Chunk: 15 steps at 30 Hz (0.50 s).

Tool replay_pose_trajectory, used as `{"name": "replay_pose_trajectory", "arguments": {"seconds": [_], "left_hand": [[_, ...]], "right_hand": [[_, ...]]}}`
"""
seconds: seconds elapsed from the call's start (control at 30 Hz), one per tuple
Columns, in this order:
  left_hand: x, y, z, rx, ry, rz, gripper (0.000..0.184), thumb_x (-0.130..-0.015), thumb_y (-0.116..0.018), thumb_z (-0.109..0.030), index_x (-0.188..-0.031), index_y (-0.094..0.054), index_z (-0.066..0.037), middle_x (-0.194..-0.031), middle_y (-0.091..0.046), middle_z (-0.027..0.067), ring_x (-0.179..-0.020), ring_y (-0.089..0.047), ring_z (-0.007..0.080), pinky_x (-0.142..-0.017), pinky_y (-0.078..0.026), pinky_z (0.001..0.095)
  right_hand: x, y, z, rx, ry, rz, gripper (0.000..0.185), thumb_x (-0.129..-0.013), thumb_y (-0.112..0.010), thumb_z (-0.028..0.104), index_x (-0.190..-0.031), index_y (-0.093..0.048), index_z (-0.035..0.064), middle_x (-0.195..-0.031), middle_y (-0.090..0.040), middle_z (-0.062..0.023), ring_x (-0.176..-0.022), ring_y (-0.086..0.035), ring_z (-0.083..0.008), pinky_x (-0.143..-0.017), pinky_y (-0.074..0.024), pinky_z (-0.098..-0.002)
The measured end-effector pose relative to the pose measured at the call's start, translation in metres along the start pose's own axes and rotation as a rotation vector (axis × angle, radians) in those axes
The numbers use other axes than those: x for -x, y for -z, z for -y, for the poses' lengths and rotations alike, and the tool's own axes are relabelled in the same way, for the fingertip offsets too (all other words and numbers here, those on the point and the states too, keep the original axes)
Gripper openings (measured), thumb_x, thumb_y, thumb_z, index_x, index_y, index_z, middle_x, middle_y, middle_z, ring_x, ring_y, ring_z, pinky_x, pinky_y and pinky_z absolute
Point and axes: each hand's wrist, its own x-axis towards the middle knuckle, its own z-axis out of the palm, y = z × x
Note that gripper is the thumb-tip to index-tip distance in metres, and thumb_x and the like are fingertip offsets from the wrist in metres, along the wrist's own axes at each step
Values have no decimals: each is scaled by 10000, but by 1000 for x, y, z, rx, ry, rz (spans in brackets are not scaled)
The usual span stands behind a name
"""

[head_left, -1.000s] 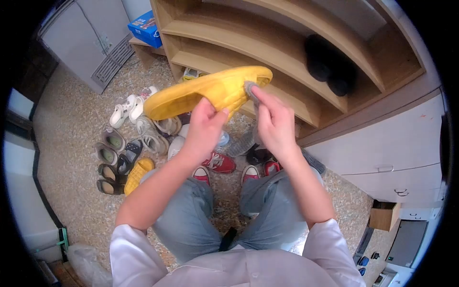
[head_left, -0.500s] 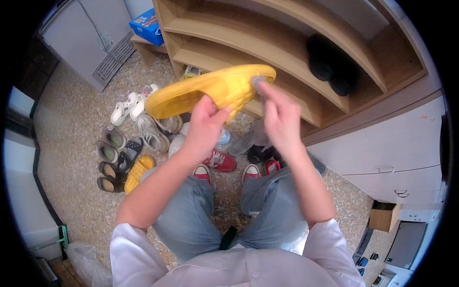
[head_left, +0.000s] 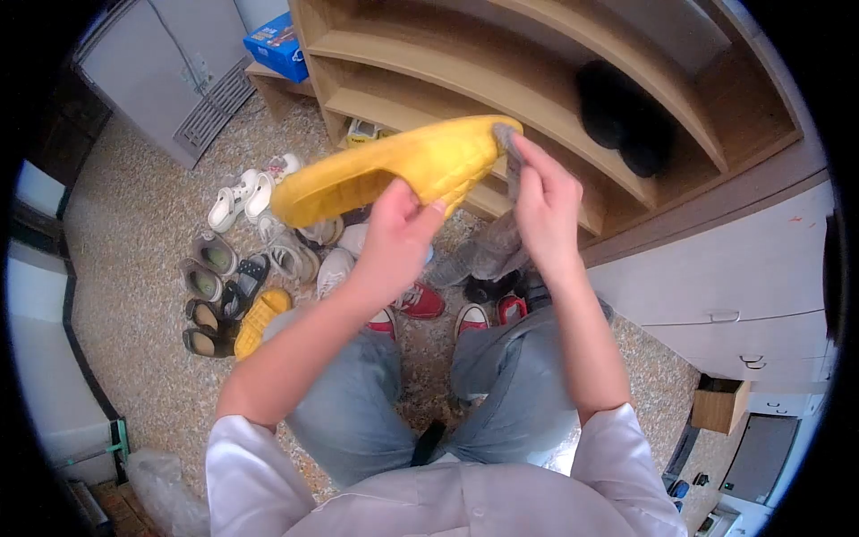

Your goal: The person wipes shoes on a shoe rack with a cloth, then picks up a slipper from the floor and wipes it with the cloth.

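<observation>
A yellow slipper (head_left: 447, 152) is held up in front of me, tilted with its sole edge upward. My left hand (head_left: 398, 237) grips it at the foot opening, thumb outside on the quilted strap. My right hand (head_left: 548, 201) is closed on a grey cloth (head_left: 514, 166), whose upper end presses against the toe of the slipper while the rest hangs below the fingers. On the floor at left lies another yellow slipper (head_left: 261, 320), partly hidden by my left arm and leg.
Several shoes, among them white clogs (head_left: 234, 204), black sandals (head_left: 208, 331) and red sneakers (head_left: 420, 300), lie around my feet. Ahead rises a wooden shelf (head_left: 403, 54) with black shoes (head_left: 622, 116) on it. A blue box (head_left: 277, 49) sits at its left; white cabinets (head_left: 716, 268) stand at right.
My right hand has shifted slightly right with the cloth, which stays at the slipper's toe. The slipper and my left hand have moved a little to the right.
</observation>
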Motion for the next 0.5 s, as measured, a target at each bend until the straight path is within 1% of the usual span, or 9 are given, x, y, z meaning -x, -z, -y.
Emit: {"name": "replay_pose_trajectory", "arguments": {"seconds": [0.1, 0.13, 0.23, 0.27, 0.33, 0.37, 0.4, 0.47, 0.5], "left_hand": [[1, -6, 11, -39, 6, -30, 368, -889, -457, 24, -1251, -397, 48, -1243, -518, 122, -1154, -495, 181, -986, -368, 298], [0, -7, 14, -37, 6, -30, 368, -889, -457, 24, -1251, -397, 48, -1243, -518, 122, -1154, -495, 181, -986, -368, 298], [1, -10, 19, -74, -14, -52, 351, -894, -444, 36, -1243, -404, 44, -1238, -516, 121, -1152, -491, 175, -982, -367, 295], [2, -8, 17, -82, -28, -53, 346, -897, -440, 34, -1241, -405, 43, -1233, -517, 118, -1147, -493, 174, -977, -370, 293], [3, -8, 17, -87, -41, -53, 341, -900, -436, 32, -1240, -407, 41, -1228, -519, 116, -1141, -495, 172, -972, -372, 292], [3, -9, 19, -109, -48, -81, 249, -896, -450, 14, -1144, -451, 38, -1083, -543, 89, -983, -510, 127, -839, -400, 264], [3, -9, 20, -132, -53, -109, 163, -891, -464, -4, -1047, -495, 35, -938, -566, 62, -824, -526, 83, -706, -427, 237], [2, -9, 29, -146, -96, -116, 149, -890, -467, -5, -1030, -497, 37, -922, -566, 62, -808, -524, 81, -693, -426, 234], [1, -9, 30, -171, -145, -120, 135, -889, -470, -6, -1013, -499, 40, -906, -566, 63, -791, -522, 80, -680, -425, 232]], "right_hand": [[-6, -5, 3, -103, -39, -48, 317, -807, -450, 40, -1068, -629, 32, -1057, -617, -203, -975, -615, -308, -863, -481, -355], [-3, -11, 9, -79, 58, -58, 307, -806, -458, 38, -1056, -636, 44, -1007, -632, -196, -921, -628, -314, -814, -493, -358], [1, -13, 18, -66, 60, -18, 282, -797, -481, 40, -1020, -651, 68, -888, -642, -169, -802, -633, -315, -718, -489, -383], [0, -4, 10, -54, 5, -29, 279, -793, -482, 35, -1009, -656, 65, -898, -642, -174, -815, -635, -315, -724, -491, -375], [-5, -2, 5, -39, 56, -85, 277, -793, -476, 34, -999, -659, 62, -898, -641, -180, -820, -635, -317, -723, -493, -375], [-7, 1, 4, -71, -66, -82, 278, -795, -469, 39, -997, -658, 61, -906, -642, -177, -831, -633, -321, -731, -496, -379], [-7, -1, 8, -71, -67, -82, 278, -795, -469, 39, -997, -658, 61, -906, -642, -177, -831, -633, -321, -731, -496, -379], [-3, -7, 15, -28, 67, -60, 270, -796, -471, 43, -990, -659, 61, -912, -644, -168, -825, -632, -323, -732, -497, -384], [-2, -9, 12, -26, 69, -60, 265, -798, -472, 45, -985, -658, 62, -917, -646, -161, -822, -631, -321, -731, -499, -381]]}}
